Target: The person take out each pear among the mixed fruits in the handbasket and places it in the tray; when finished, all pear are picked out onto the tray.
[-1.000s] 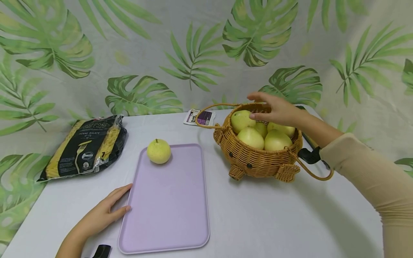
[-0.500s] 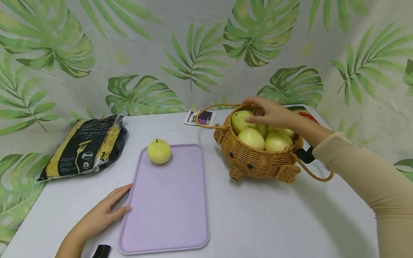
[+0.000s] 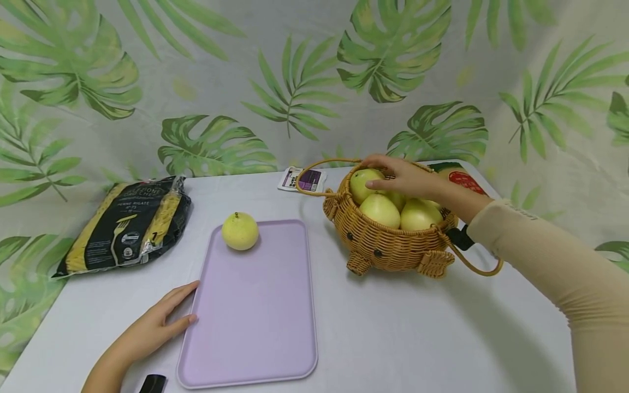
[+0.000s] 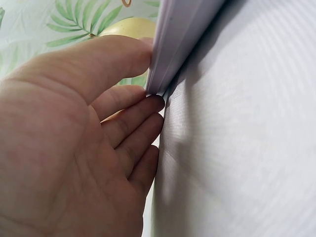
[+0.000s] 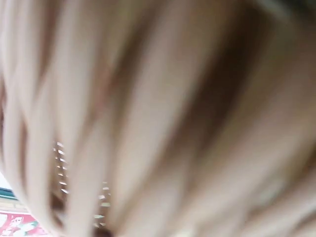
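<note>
In the head view, a brown wicker basket (image 3: 393, 248) with an animal face holds several yellow-green pears (image 3: 379, 212). My right hand (image 3: 405, 177) reaches over its rim, thumb against the right side of the leftmost pear (image 3: 361, 184) and fingers bent round behind it, partly hidden. The right wrist view is filled by blurred wicker weave (image 5: 148, 118). A lilac tray (image 3: 255, 305) bears one pear (image 3: 239, 231) at its far left corner. My left hand (image 3: 149, 330) lies at the tray's left edge, fingers relaxed; thumb and fingertips (image 4: 140, 57) meet the tray's side in the left wrist view.
A black and yellow bag of penne pasta (image 3: 130, 226) lies at the left. Behind the basket are a small white and purple packet (image 3: 309, 179) and a green and red package (image 3: 457, 176). The basket's looped handle (image 3: 314, 192) sticks out leftward.
My right hand has moved left and lower over the basket, its thumb and fingers coming round the leftmost pear. More of the green and red package shows. The left hand stays at the tray.
</note>
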### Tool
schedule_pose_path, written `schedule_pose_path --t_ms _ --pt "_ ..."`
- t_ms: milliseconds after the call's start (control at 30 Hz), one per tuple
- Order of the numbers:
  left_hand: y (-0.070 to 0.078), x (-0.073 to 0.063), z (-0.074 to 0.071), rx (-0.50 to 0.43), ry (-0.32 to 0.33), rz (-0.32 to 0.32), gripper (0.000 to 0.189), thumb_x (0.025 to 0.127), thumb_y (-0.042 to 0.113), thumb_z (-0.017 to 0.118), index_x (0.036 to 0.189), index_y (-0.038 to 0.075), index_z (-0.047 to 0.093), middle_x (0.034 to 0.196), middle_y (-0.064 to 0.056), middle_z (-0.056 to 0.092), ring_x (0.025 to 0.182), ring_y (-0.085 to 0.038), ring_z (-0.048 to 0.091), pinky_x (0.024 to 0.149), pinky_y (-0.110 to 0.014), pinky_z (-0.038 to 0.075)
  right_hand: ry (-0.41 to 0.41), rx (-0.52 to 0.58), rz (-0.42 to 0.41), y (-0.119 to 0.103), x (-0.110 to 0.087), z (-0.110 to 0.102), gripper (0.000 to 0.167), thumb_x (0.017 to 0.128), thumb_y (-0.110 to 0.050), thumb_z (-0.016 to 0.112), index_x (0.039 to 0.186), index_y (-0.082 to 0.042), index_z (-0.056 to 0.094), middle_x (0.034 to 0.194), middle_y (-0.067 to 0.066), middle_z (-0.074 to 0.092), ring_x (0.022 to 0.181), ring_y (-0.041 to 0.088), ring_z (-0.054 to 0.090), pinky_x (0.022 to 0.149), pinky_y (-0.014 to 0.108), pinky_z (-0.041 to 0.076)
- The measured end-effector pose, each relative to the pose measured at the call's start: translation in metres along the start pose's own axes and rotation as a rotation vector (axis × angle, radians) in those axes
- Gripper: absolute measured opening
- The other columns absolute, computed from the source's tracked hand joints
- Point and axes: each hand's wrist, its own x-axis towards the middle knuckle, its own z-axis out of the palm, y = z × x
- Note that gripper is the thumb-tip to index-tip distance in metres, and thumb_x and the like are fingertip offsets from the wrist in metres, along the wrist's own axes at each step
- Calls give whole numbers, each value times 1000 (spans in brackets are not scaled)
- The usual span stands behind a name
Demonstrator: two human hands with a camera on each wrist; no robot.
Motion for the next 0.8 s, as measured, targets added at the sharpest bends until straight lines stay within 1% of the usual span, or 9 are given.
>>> schedule_pose_path --t_ms 133,233,467,633,800 --pt "0 0 0 -3 1 9 60 87 29 59 139 12 34 135 -12 37 119 10 19 88 1 13 -15 47 15 2 0 2 53 90 -32 54 137 -15 35 139 9 32 124 30 31 95 51 30" --pt "0 0 0 -4 1 11 60 87 29 59 139 12 34 135 -12 37 119 12 19 87 1 13 -22 74 31 3 1 3 53 91 -33 52 138 -16 35 139 9 31 123 30 32 94 50 31" --pt "0 -1 0 0 -9 -4 60 87 30 59 140 16 33 136 -11 37 121 8 20 87 0 12 -57 21 75 4 2 3 53 91 -39 49 140 -23 33 145 8 21 129 33 21 94 55 28" --pt "0 -1 0 4 -12 -6 60 88 31 59 140 16 33 136 -11 36 121 6 21 87 0 12 -65 31 83 3 4 3 54 92 -36 51 140 -22 31 144 9 21 128 32 22 95 53 28" --pt "0 0 0 9 -7 -2 60 87 30 59 140 14 33 135 -12 37 120 8 20 87 0 12 -60 18 56 5 5 3 54 92 -32 51 140 -18 32 143 11 23 127 32 26 94 51 31"
